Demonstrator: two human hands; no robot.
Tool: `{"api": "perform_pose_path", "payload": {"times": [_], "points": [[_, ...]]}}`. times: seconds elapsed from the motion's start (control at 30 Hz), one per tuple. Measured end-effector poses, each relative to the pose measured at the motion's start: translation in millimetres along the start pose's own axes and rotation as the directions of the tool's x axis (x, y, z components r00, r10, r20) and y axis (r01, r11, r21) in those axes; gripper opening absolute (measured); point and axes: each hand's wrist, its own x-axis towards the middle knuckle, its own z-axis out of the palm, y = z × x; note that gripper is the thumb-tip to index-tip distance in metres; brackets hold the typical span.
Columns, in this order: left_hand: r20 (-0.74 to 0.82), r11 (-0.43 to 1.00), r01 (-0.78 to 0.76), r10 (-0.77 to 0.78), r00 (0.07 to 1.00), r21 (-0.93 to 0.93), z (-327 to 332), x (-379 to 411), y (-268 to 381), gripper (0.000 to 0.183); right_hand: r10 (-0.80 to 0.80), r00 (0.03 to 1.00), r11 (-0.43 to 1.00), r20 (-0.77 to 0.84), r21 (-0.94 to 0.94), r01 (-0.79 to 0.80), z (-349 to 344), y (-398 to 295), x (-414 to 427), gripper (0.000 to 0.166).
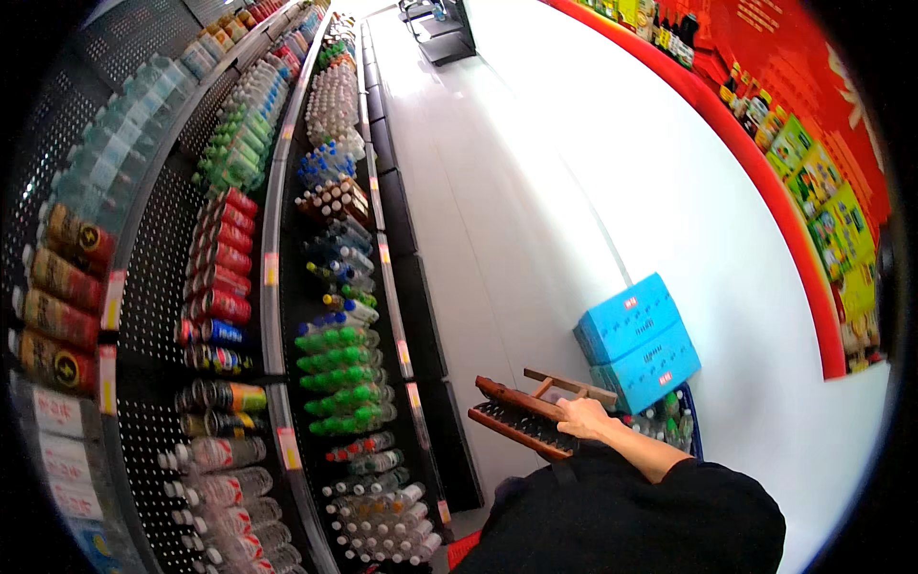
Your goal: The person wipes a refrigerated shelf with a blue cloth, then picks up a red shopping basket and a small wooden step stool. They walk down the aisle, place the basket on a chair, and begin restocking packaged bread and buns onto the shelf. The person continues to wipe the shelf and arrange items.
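A brown wooden frame [520, 402], which looks like a folded stool with dark cords strung between its bars, is held in my right hand [584, 417]. My fingers wrap around one of its bars, and the sleeve above my bare forearm is black. Just beyond the hand, two light-blue cartons [638, 341] bearing writing sit side by side on top of a dark-blue crate [694, 430]. Bottles [670, 423], some with green contents or labels, show in the crate below the cartons. My left hand is out of view.
Along the left run black perforated shelves [150, 287] with price tags, holding green-capped bottles [337, 380], red cans [226, 251] and large water bottles [129, 143]. A pale floor [473, 215] stretches ahead to a black stand [445, 39]. Red panelling [782, 186] lines the right wall.
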Motion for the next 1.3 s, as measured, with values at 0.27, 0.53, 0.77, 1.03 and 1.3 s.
{"api": "perform_pose_path", "payload": {"times": [0.27, 0.53, 0.77, 1.03, 1.3], "points": [[-0.040, 0.999, -0.046, 0.044, 0.998, -0.029, 66, 37, 127, 0.034, 0.123, 0.985, 0.979, -0.125, 0.178, -0.099, -107, 24, 93, 0.041], [-0.015, 0.997, -0.062, 0.061, 0.998, -0.054, 106, 122, 247, 0.036, 0.295, 0.917, 0.930, -0.268, 0.302, -0.211, -175, 68, 204, 0.049], [0.039, 0.995, -0.089, 0.090, 0.995, -0.044, 131, 182, 362, 0.037, 0.442, 0.855, 0.877, -0.272, 0.332, -0.348, -246, 97, 263, 0.044], [0.057, 0.998, -0.070, 0.069, 0.996, 0.001, 178, 244, 476, 0.038, 0.501, 0.835, 0.854, -0.230, 0.289, -0.433, -292, 136, 342, 0.047], [-0.007, 0.998, -0.059, 0.059, 0.998, 0.019, 262, 282, 609, 0.039, 0.507, 0.860, 0.830, -0.049, 0.297, -0.472, -364, 177, 477, 0.045]]}}
